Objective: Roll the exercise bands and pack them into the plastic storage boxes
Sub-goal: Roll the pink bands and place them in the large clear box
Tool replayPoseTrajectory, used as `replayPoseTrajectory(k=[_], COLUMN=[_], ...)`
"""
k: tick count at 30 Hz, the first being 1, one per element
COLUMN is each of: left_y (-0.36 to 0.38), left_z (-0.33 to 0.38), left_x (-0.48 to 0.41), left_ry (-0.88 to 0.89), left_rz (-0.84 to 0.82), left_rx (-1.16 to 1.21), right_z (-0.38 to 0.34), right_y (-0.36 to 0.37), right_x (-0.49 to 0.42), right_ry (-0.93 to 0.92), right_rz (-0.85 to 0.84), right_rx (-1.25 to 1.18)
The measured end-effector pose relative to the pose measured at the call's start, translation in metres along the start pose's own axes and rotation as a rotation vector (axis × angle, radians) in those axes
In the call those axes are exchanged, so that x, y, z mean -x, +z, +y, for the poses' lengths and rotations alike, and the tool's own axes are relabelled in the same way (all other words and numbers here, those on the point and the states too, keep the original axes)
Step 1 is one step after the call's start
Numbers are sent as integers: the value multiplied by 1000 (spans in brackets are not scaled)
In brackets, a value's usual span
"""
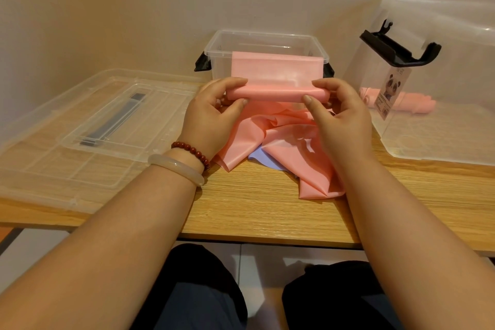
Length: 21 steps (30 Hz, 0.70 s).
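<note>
The thin, glossy pink rubbery exercise band (pixel 276 94) is a partly wound roll held above the wooden table (pixel 254 211), its long axis running left to right between the hands. The left hand (pixel 211 118) and right hand (pixel 338 118) each pinch one end, fingers curled over, thumb beneath; its unrolled sheet rises towards the small clear plastic storage box (pixel 214 48) just behind

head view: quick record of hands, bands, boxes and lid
pink band: partly rolled, rest heaped on table
left hand: grips roll's left end
right hand: grips roll's right end
purple band: under pink heap
small box: open, behind hands
big box: right, pink rolls inside
lid: flat, left on table
</note>
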<state>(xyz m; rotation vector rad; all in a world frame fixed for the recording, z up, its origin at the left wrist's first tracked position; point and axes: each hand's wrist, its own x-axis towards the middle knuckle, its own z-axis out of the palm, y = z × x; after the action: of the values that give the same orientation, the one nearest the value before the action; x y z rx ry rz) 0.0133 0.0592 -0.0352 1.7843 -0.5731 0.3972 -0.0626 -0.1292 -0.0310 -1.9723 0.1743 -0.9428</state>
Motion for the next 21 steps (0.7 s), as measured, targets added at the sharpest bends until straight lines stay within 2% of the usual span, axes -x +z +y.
replayPoseTrajectory(k=[21], left_y=[0], left_z=[-1], left_x=[0], left_ry=[36], left_rz=[-8], left_rx=[-43], right_z=[-1], right_y=[1], right_x=[1], right_ry=[5], right_rz=[-26], right_rx=[-12])
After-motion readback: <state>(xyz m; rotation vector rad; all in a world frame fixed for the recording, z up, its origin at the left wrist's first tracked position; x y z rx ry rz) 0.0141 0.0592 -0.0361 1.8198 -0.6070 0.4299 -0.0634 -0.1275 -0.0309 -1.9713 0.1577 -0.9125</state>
